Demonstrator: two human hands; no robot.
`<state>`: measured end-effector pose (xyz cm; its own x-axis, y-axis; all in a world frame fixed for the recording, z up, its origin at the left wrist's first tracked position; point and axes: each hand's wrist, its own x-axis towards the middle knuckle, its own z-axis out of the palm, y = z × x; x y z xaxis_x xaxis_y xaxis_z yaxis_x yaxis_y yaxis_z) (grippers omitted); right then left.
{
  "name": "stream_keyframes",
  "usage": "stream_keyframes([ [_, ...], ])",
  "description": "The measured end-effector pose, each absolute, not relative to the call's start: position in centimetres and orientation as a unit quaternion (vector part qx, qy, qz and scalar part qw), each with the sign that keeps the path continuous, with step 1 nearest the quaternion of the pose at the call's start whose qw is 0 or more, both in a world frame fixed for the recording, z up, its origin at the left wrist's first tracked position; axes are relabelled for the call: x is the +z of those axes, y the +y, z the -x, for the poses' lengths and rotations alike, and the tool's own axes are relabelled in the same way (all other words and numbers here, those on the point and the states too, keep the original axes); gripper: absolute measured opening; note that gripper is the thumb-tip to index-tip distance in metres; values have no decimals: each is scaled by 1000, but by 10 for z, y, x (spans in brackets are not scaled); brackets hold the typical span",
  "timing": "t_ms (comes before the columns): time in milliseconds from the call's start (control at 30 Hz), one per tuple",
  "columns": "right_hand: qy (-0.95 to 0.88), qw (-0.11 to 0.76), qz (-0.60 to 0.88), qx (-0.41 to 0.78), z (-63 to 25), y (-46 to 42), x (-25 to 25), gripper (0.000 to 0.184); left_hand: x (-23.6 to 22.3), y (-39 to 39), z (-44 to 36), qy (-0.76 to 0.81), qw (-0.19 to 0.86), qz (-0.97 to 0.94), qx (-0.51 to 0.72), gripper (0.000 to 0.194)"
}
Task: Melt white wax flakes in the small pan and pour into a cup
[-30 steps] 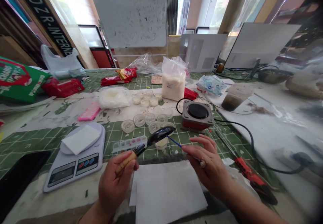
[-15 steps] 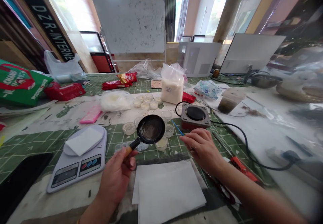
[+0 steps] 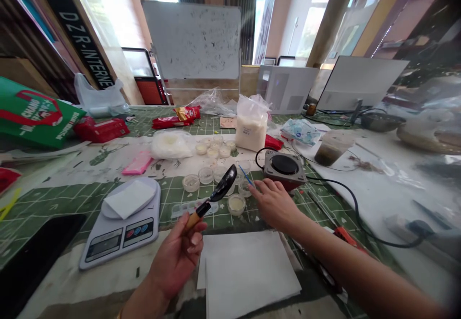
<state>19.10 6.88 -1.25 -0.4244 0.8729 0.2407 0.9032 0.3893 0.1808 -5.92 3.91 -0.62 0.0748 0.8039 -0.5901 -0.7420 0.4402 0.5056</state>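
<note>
My left hand (image 3: 180, 256) is closed round the wooden handle of a small black pan (image 3: 224, 183), held tilted on edge above the green cutting mat (image 3: 54, 199). My right hand (image 3: 273, 203) reaches forward with a thin blue stick (image 3: 246, 175) pinched in its fingers, its tip over a group of small clear cups (image 3: 206, 175). One cup with pale wax (image 3: 236, 204) stands just left of that hand. A small black and red hot plate (image 3: 285, 168) sits right behind it.
A white kitchen scale (image 3: 120, 223) with paper on it lies at left, white paper sheets (image 3: 248, 273) lie near me, a red-handled tool (image 3: 344, 235) at right. A bag of white granules (image 3: 251, 127), a whiteboard (image 3: 194, 38) and monitors (image 3: 363, 81) stand behind.
The pan turned from face-on to edge-on in my left hand. My right hand moved forward and left with the blue stick, toward the small cups.
</note>
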Motion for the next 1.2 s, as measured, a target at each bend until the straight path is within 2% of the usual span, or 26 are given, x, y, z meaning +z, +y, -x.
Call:
stream_keyframes([
  [200,-781,98,615,-48,-252,14,2,30,-10,31,60,390,789,-71,469,46],
  [367,-733,77,675,26,-312,-38,-7,27,-20,26,63,351,827,-189,397,29],
  [500,-720,63,690,29,-329,-64,-29,32,-24,23,65,329,838,-274,338,32],
  [667,-689,105,716,36,-339,-65,-40,18,-25,22,65,331,842,-278,324,37],
  [733,-665,147,731,35,-342,-58,-24,16,-27,23,64,336,842,-273,322,39],
  [867,-611,300,731,-51,-327,-29,23,16,-31,24,61,336,849,-264,312,42],
  [1033,-604,483,631,58,-260,45,34,28,-33,23,59,329,855,-268,297,42],
  [1200,-654,529,533,89,-196,92,18,29,-29,20,59,326,853,-284,294,42],
])
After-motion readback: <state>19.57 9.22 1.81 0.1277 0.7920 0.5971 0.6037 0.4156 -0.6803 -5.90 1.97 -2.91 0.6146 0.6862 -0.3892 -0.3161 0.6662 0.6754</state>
